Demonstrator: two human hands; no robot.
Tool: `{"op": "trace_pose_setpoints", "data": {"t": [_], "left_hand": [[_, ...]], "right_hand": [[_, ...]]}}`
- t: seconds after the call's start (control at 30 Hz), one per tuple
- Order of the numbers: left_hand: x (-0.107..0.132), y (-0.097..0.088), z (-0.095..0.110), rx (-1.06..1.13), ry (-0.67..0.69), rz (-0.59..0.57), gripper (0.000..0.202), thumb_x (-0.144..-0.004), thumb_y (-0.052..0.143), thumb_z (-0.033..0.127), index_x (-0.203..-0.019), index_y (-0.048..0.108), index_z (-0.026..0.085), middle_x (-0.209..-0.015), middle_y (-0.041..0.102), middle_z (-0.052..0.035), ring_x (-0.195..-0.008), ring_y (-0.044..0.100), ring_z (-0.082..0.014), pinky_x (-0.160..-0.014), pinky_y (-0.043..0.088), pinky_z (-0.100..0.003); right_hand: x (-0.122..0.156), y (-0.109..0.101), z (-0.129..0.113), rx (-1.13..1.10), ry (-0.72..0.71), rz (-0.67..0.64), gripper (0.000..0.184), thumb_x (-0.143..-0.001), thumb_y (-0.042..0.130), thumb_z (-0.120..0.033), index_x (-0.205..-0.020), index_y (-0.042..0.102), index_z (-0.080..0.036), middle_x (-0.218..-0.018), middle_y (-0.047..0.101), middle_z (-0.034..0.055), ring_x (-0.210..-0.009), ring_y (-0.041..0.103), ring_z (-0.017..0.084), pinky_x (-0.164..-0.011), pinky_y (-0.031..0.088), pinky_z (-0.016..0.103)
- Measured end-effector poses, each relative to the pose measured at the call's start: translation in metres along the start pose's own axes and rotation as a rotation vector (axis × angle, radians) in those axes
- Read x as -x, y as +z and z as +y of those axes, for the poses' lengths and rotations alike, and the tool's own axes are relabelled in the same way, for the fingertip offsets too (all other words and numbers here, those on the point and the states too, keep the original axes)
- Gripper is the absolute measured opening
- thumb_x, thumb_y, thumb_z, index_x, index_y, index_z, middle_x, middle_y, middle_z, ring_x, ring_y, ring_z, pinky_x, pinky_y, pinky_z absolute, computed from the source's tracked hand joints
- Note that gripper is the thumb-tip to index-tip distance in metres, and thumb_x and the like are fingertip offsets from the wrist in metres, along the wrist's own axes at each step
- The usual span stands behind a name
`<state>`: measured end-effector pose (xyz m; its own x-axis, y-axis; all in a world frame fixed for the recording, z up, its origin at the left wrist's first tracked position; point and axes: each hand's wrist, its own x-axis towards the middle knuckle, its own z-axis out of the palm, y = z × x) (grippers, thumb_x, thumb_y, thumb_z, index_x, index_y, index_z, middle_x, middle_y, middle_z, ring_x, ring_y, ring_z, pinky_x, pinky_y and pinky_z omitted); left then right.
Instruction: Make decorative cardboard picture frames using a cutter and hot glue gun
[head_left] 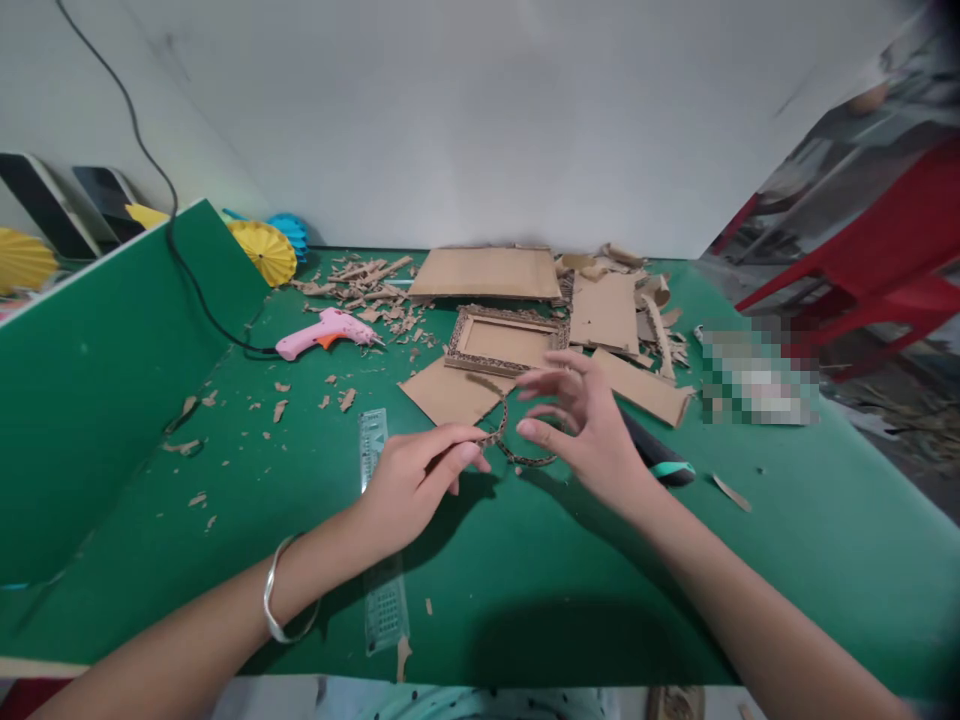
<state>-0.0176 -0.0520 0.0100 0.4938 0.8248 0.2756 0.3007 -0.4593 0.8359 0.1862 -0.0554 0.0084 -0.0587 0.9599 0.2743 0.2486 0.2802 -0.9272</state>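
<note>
My left hand (pixel 424 475) is closed in a pinch on one end of a narrow, curled strip of corrugated cardboard (pixel 503 408). The strip bends upward and away from the fingertips. Another curved cardboard strip (pixel 529 461) shows just below it; whether the two are joined I cannot tell. To the right, my right hand (pixel 592 425) hovers with its fingers spread and curved, apparently holding nothing. Beyond the hands lies a rectangular cardboard frame with a corrugated border (pixel 510 338), partly over a flat cardboard piece (pixel 454 390). A clear ruler (pixel 386 600) runs beneath my left wrist.
A pink glue gun (pixel 322 333) with a black cord rests at the left. Cardboard sheets (pixel 487 272) and torn scraps (pixel 367 285) lie along the back wall. A black-and-green handle (pixel 667 467) sits beside my right wrist. A green panel (pixel 112 380) stands at the left.
</note>
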Motion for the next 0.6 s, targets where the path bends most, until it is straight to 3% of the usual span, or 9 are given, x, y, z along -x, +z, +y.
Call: {"op": "trace_pose_setpoints", "data": {"t": [0.07,0.1,0.13,0.2,0.27,0.33,0.4,0.5,0.6], "left_hand": [[-0.006,-0.007,0.008,0.093,-0.028,-0.085,0.021,-0.089,0.043,0.028,-0.094,0.06,0.017,-0.07,0.068,0.0008,-0.045,0.053,-0.0064,-0.051,0.046,-0.018],[-0.009,-0.011,0.012,0.118,-0.039,-0.134,0.022,-0.089,0.042,0.029,-0.094,0.06,0.017,-0.07,0.068,0.0008,-0.045,0.053,-0.0064,-0.051,0.045,-0.018],[-0.014,-0.015,0.016,0.124,-0.043,-0.177,0.023,-0.089,0.042,0.03,-0.094,0.061,0.017,-0.07,0.068,0.0009,-0.046,0.053,-0.0062,-0.051,0.045,-0.018],[-0.025,-0.021,0.023,0.079,-0.028,-0.213,0.023,-0.089,0.042,0.031,-0.094,0.061,0.018,-0.071,0.067,0.0014,-0.048,0.053,-0.006,-0.052,0.044,-0.017],[-0.039,-0.026,0.028,0.002,0.006,-0.181,0.024,-0.089,0.042,0.033,-0.091,0.061,0.018,-0.07,0.066,0.0012,-0.053,0.055,-0.0072,-0.054,0.044,-0.018],[-0.055,-0.028,0.031,-0.063,0.037,-0.154,0.026,-0.089,0.043,0.035,-0.087,0.061,0.017,-0.069,0.066,0.0007,-0.054,0.056,-0.0078,-0.054,0.044,-0.018],[-0.07,-0.028,0.028,-0.186,0.059,-0.122,0.027,-0.089,0.041,0.036,-0.087,0.061,0.017,-0.073,0.067,0.0004,-0.057,0.057,-0.0081,-0.057,0.045,-0.018],[-0.092,-0.022,0.015,-0.486,-0.026,-0.051,0.036,-0.094,0.026,0.03,-0.1,0.059,0.017,-0.089,0.068,-0.0024,-0.077,0.061,-0.0097,-0.07,0.046,-0.019],[-0.11,-0.01,-0.008,-0.645,-0.11,0.025,0.032,-0.091,0.035,0.025,-0.113,0.053,0.009,-0.105,0.063,-0.0141,-0.102,0.055,-0.0214,-0.088,0.041,-0.033]], "right_hand": [[-0.005,-0.011,-0.005,0.263,-0.177,0.007,0.059,-0.067,0.07,-0.042,-0.118,0.045,-0.029,-0.133,0.042,0.0092,-0.123,0.038,0.027,-0.096,0.037,0.046],[-0.007,-0.015,-0.008,0.341,-0.241,-0.036,0.055,-0.066,0.07,-0.044,-0.116,0.051,-0.028,-0.137,0.039,0.0081,-0.128,0.032,0.028,-0.101,0.032,0.048],[-0.009,-0.019,-0.011,0.365,-0.274,-0.099,0.048,-0.069,0.067,-0.045,-0.111,0.056,-0.027,-0.134,0.044,0.0075,-0.127,0.033,0.028,-0.102,0.03,0.048],[-0.011,-0.022,-0.016,0.303,-0.244,-0.202,0.031,-0.078,0.059,-0.043,-0.101,0.063,-0.024,-0.112,0.062,0.0067,-0.11,0.052,0.024,-0.093,0.041,0.042],[-0.011,-0.022,-0.019,0.266,-0.162,-0.197,0.024,-0.082,0.055,-0.04,-0.094,0.066,-0.022,-0.091,0.069,0.0044,-0.085,0.063,0.019,-0.076,0.05,0.033],[-0.012,-0.023,-0.02,0.331,-0.117,-0.12,0.023,-0.082,0.056,-0.038,-0.095,0.065,-0.022,-0.084,0.07,0.0028,-0.072,0.063,0.016,-0.065,0.05,0.028],[-0.017,-0.026,-0.021,0.451,-0.131,-0.077,0.024,-0.083,0.054,-0.036,-0.1,0.064,-0.022,-0.084,0.07,0.0024,-0.071,0.062,0.016,-0.062,0.049,0.027],[-0.03,-0.038,-0.021,0.7,-0.164,-0.068,0.024,-0.087,0.048,-0.033,-0.101,0.063,-0.022,-0.089,0.07,0.0043,-0.078,0.064,0.019,-0.066,0.047,0.03],[-0.048,-0.051,-0.02,0.997,-0.168,0.01,0.026,-0.087,0.045,-0.033,-0.101,0.064,-0.021,-0.094,0.07,0.0063,-0.083,0.064,0.024,-0.066,0.045,0.033]]}}
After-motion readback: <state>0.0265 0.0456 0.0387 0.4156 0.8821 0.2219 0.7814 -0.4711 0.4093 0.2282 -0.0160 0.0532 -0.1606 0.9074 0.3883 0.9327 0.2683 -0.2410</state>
